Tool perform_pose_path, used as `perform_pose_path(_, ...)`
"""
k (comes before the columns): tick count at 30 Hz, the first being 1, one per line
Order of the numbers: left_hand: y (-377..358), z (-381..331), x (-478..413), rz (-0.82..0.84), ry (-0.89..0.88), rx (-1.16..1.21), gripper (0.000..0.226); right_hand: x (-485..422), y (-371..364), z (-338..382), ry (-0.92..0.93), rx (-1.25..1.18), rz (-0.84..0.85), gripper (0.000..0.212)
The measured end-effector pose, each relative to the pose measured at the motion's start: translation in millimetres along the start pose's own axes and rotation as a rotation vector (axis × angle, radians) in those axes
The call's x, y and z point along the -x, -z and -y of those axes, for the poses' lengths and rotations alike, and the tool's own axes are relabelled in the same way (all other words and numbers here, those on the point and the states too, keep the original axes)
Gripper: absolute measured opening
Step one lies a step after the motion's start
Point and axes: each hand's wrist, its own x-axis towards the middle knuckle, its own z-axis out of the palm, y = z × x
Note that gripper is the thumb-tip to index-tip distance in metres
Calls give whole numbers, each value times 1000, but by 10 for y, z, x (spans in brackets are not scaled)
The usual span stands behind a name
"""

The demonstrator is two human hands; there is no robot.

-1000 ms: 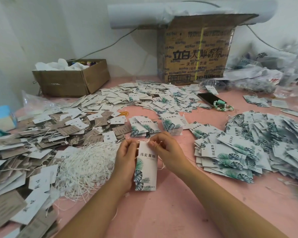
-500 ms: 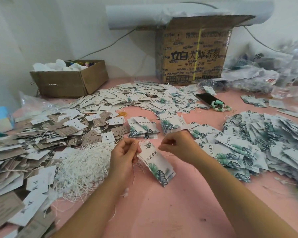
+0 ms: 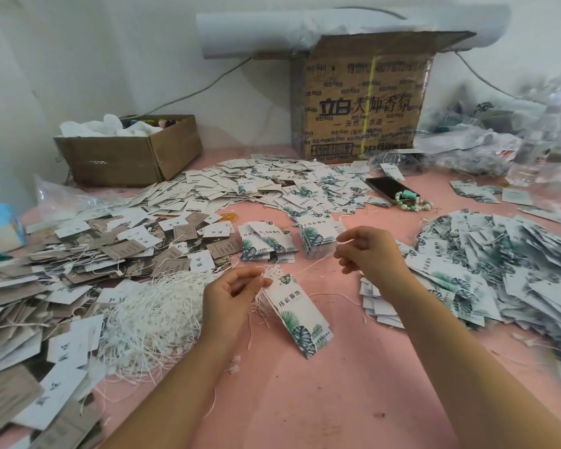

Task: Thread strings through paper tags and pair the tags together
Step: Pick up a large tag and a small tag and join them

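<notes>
On the pink table (image 3: 305, 400), a low cardboard box (image 3: 127, 157) at back left holds crumpled white material; what is inside the tall printed carton (image 3: 360, 108) is hidden. The left hand (image 3: 230, 299) pinches the top of a leaf-print tag (image 3: 300, 314) slanting down to its right. The right hand (image 3: 370, 254), raised farther back, pinches the string (image 3: 311, 265) taut.

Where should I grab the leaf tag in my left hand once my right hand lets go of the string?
Probably pinch its long right edge near the lower, leaf-printed end, coming from the right. The leaf tag slants down from the left hand, which pinches its top by the hole. The string runs from there up to the right hand, so only the lower half is free.
</notes>
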Motion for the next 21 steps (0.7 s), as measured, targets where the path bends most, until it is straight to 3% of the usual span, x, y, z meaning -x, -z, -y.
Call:
perform_pose_path(4,17,44,-29,-10,-19,-44,18,46,-52,22,59,-61,5,7)
perform_pose_path(12,-23,90,18,123,-127,-162,14,256,-570,40,334,335,346,12)
perform_pose_path(21,-40,86,27,221,-82,-144,11,271,-618,-10,350,233,350,20)
